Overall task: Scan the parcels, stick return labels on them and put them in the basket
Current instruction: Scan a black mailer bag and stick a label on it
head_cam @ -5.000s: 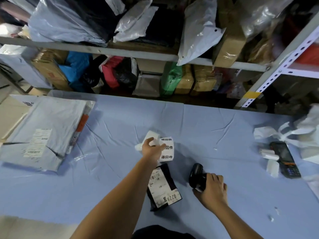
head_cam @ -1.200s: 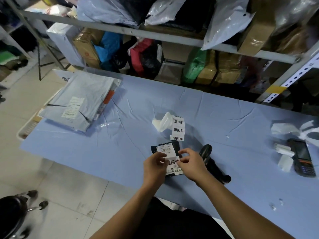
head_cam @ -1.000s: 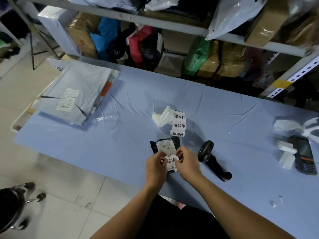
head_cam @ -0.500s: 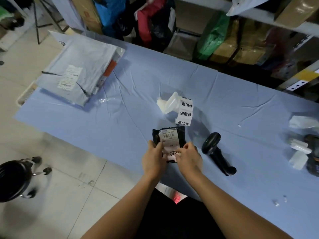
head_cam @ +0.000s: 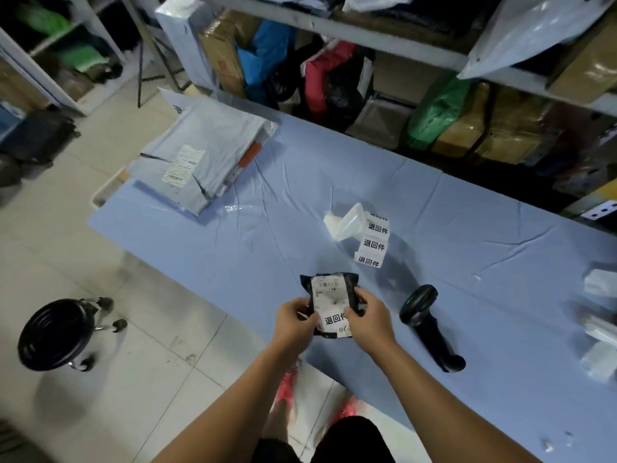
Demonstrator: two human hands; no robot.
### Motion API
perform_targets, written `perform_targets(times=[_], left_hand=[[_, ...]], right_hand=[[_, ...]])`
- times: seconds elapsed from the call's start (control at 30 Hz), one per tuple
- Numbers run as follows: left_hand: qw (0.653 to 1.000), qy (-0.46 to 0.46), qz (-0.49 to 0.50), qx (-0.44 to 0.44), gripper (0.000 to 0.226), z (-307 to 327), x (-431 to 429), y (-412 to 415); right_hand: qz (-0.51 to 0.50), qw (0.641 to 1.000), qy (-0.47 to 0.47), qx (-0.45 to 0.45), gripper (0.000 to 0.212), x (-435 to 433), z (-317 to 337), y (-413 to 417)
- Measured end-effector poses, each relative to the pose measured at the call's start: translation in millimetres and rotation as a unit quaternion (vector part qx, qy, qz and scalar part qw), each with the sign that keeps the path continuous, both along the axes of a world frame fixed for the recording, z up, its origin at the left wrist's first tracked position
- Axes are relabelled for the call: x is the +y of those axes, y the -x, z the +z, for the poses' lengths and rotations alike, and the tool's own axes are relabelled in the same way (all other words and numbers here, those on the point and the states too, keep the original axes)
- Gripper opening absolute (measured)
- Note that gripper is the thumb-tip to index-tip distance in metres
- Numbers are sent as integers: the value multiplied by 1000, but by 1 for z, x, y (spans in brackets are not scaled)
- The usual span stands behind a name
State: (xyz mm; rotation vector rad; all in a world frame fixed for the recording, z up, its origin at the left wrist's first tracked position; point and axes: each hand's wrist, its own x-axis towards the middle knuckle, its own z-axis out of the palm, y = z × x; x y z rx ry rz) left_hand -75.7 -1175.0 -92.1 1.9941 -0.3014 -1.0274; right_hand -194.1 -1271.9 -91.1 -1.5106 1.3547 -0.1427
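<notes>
A small black parcel (head_cam: 329, 285) with a white shipping label sits at the near edge of the blue table (head_cam: 467, 235). A white return label (head_cam: 335, 319) with black characters is on its lower part. My left hand (head_cam: 295, 317) grips the parcel's left side. My right hand (head_cam: 369, 315) holds its right side, the thumb on the return label. The roll of return labels (head_cam: 359, 230) lies just beyond, a strip hanging off it. The black barcode scanner (head_cam: 429, 324) lies to the right of my hands.
A stack of grey mailer bags (head_cam: 203, 162) lies on the table's far left corner, a white basket edge (head_cam: 107, 190) showing beneath it. A black stool (head_cam: 55, 334) stands on the tiled floor at left. Shelves packed with parcels (head_cam: 434, 115) run behind the table.
My left hand left the label roll and my right hand let go of the scanner. Both hands went to the black parcel, and a return label now shows on it near the table edge.
</notes>
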Motion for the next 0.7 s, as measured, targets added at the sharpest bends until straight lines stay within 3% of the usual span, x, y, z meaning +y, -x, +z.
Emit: perform_targets(times=[0.27, 0.6, 0.7], left_hand=[[996, 49, 14, -77, 33, 32, 90, -97], [973, 97, 62, -201, 42, 66, 240, -311], [971, 90, 81, -206, 29, 63, 279, -373]], right_hand=[[59, 996, -24, -68, 48, 69, 22, -98], [148, 982, 2, -114, 48, 205, 61, -331], [164, 980, -12, -112, 46, 238, 62, -396]])
